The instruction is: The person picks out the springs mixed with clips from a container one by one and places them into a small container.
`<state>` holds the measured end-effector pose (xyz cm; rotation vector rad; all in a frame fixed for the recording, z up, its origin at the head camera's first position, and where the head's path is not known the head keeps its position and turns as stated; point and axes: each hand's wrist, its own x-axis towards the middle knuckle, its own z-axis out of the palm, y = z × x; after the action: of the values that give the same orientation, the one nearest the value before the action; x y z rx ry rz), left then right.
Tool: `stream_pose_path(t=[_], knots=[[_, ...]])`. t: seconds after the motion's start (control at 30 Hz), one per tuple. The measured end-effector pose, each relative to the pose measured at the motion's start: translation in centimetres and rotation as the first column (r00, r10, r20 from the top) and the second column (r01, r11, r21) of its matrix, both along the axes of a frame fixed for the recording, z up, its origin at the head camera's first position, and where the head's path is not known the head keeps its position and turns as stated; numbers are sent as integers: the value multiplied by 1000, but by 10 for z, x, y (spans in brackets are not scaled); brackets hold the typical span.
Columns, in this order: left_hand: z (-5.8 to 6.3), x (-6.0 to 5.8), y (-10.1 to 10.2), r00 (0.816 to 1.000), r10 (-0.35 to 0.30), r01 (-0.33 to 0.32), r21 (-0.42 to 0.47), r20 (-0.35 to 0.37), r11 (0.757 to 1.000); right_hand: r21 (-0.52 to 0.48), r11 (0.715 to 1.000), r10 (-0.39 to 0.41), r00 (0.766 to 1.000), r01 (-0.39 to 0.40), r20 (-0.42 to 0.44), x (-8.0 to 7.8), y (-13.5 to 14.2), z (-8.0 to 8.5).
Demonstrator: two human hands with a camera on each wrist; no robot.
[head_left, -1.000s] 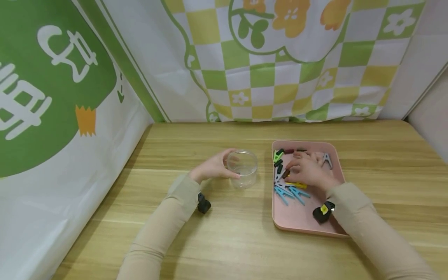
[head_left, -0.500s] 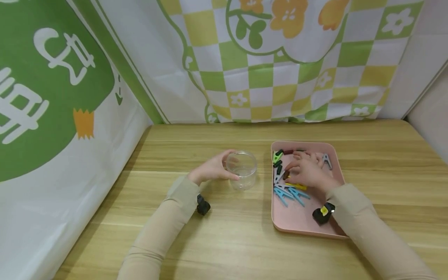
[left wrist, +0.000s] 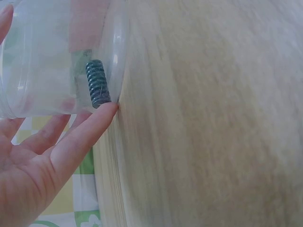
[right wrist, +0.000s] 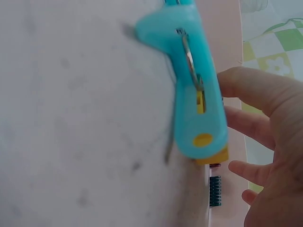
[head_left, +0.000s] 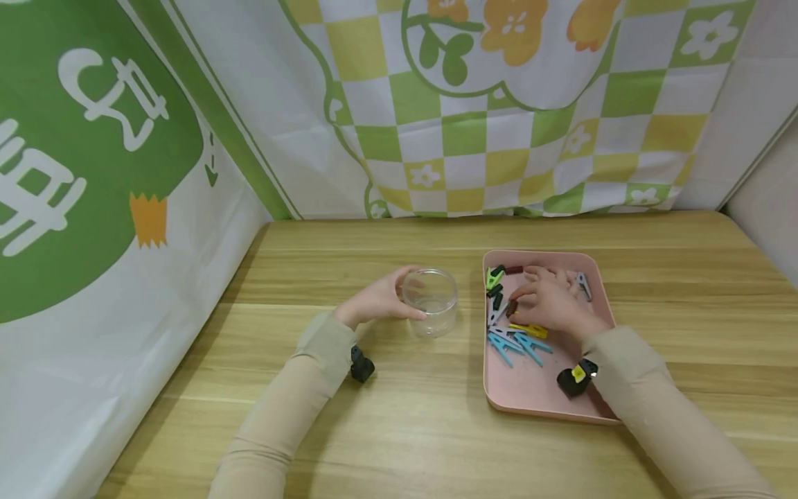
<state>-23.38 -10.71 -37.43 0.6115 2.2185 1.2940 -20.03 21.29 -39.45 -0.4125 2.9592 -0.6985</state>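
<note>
A clear plastic jar stands on the wooden table, and my left hand grips its side. Through the jar's wall in the left wrist view I see a dark green spring near its base. My right hand reaches into the pink tray. Its thumb and index finger pinch a brown spring. Beneath that hand lies a yellow clothespin. A blue clothespin hides part of the right fingers in the right wrist view.
Blue clothespins, a lime clothespin and several dark springs crowd the tray's left side. A grey clothespin lies at its right. A checked cloth hangs behind the table.
The right hand has shifted slightly away from me, and the brown spring at its fingertips has turned more upright. The left hand and the jar stay put.
</note>
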Motion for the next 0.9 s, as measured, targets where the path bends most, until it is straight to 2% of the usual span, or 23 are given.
stream_pose_path(t=[0.47, 0.9], knots=[[1, 1, -1, 1000, 1, -1, 1, -7, 1000, -12, 1000, 1, 1000, -1, 20, -1, 1, 3], [-1, 0, 0, 1000, 11, -11, -16, -9, 1000, -108, 994, -3, 999, 8, 46, 4, -3, 10]])
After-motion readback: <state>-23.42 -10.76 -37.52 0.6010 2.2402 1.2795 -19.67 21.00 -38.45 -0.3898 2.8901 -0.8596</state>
